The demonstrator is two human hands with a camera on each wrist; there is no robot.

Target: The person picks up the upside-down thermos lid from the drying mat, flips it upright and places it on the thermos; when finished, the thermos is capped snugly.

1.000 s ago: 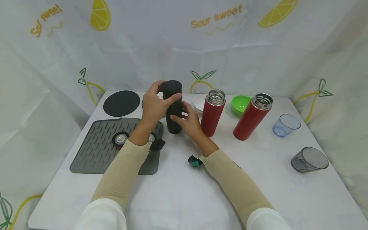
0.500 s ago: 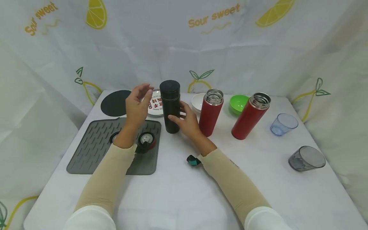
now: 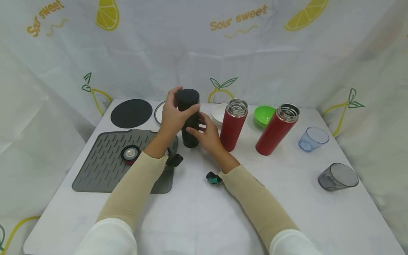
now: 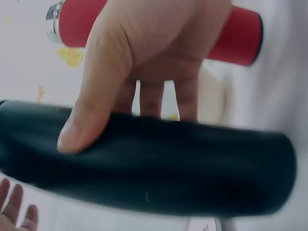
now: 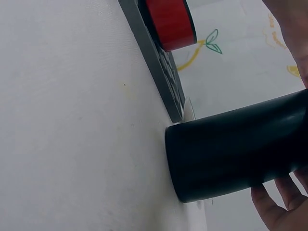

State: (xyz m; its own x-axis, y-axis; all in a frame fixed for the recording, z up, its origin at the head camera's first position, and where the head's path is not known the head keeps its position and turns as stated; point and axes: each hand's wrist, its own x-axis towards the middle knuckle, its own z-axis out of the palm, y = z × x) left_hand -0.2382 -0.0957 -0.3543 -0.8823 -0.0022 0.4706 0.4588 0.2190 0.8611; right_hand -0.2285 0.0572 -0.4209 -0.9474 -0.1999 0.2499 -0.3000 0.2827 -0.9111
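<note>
A black thermos (image 3: 190,139) stands on the white table between my two hands, its black lid (image 3: 188,95) in place at the top. With thumb in front and fingers behind, my left hand (image 3: 172,118) grips the lid. Lower down, my right hand (image 3: 209,137) holds the thermos body from the right side. The left wrist view has the thermos (image 4: 192,168) lying across it, with a thumb and fingers on it. In the right wrist view, the base of the thermos (image 5: 231,151) meets the table or sits just by it, and fingertips touch its side.
Two lidless red thermoses (image 3: 233,129) (image 3: 275,132) stand to the right. A grey mat (image 3: 102,166) at left bears a lid (image 3: 130,153); my left arm partly hides another. Also present: a white bowl (image 3: 219,112), green bowl (image 3: 264,116), blue glass (image 3: 313,139), grey glass (image 3: 338,177).
Half a second ago my left hand was off the lid, to its left, with loose fingers. Now it grips the lid again, as a second ago. My right hand has stayed on the thermos.
</note>
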